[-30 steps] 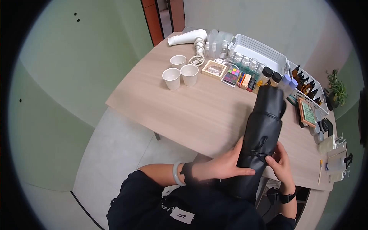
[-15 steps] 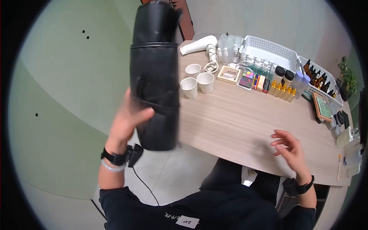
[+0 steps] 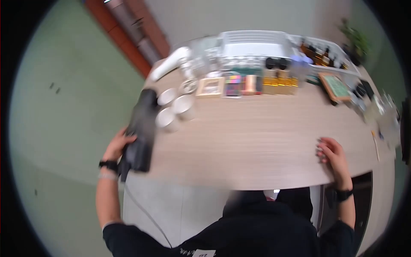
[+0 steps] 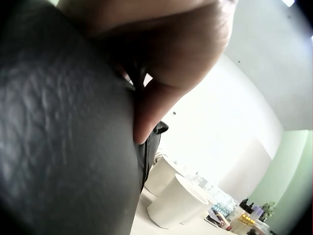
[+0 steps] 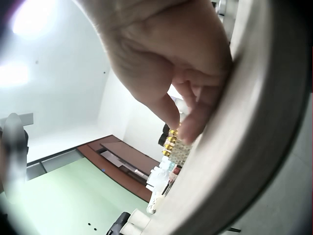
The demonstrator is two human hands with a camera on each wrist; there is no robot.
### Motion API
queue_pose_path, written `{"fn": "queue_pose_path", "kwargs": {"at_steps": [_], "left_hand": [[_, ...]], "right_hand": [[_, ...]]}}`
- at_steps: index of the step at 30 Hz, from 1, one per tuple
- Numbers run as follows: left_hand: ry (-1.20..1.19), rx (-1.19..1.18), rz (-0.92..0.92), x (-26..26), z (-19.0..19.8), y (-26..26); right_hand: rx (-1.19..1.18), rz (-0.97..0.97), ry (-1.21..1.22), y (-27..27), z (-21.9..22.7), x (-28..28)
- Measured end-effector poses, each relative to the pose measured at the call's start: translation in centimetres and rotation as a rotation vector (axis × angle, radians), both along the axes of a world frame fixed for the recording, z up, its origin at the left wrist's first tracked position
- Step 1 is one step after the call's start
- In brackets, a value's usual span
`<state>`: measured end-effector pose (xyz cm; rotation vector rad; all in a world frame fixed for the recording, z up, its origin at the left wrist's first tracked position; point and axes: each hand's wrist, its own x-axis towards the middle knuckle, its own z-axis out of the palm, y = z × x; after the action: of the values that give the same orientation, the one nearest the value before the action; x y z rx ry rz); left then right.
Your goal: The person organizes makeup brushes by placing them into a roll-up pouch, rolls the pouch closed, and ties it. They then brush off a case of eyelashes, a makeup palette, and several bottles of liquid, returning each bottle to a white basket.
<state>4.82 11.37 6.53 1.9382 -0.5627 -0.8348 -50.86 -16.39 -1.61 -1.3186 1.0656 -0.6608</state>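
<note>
A long black leather roll (image 3: 143,128), tied with a cord in earlier frames, lies along the table's left edge in the head view, blurred. My left hand (image 3: 115,146) grips its outer side near the lower end, thumb on top. In the left wrist view the grained leather (image 4: 68,142) fills the left side, with the thumb (image 4: 154,110) pressed against it. Just right of the roll stand three white cups (image 3: 168,120). My right hand (image 3: 335,155) holds nothing; its fingers hang loosely curled over the table near the front right edge.
Along the back sit a white hair dryer (image 3: 173,63), an eyeshadow palette (image 3: 233,85), gold-topped vials (image 3: 280,85) and a white basket (image 3: 254,49). A second basket (image 3: 353,70) holds amber bottles. Pump bottles (image 3: 387,115) line the right edge. A cable trails from the left wrist.
Both hands first held the roll in front of the body. The right hand let go, and the left carried the roll leftward, then down to the table's left edge beside the cups.
</note>
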Motion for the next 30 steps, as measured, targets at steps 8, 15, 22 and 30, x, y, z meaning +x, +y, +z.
{"fn": "queue_pose_path", "kwargs": {"at_steps": [8, 15, 22, 30], "left_hand": [[0.086, 0.253, 0.065, 2.4, -2.6, 0.3], [-0.265, 0.596, 0.154, -1.5, 0.1, -0.3], [-0.691, 0.130, 0.121, -4.2, 1.8, -0.6], [-0.548, -0.133, -0.378, -27.9, 4.5, -12.4]], "right_hand": [[-0.034, 0.086, 0.048, -0.5, -1.3, -0.7], [0.024, 0.190, -0.048, -1.0, -1.7, -1.6], [0.036, 0.330, -0.162, -1.3, -2.6, -3.2], [-0.341, 0.015, 0.108, -3.0, -1.0, -13.2]]}}
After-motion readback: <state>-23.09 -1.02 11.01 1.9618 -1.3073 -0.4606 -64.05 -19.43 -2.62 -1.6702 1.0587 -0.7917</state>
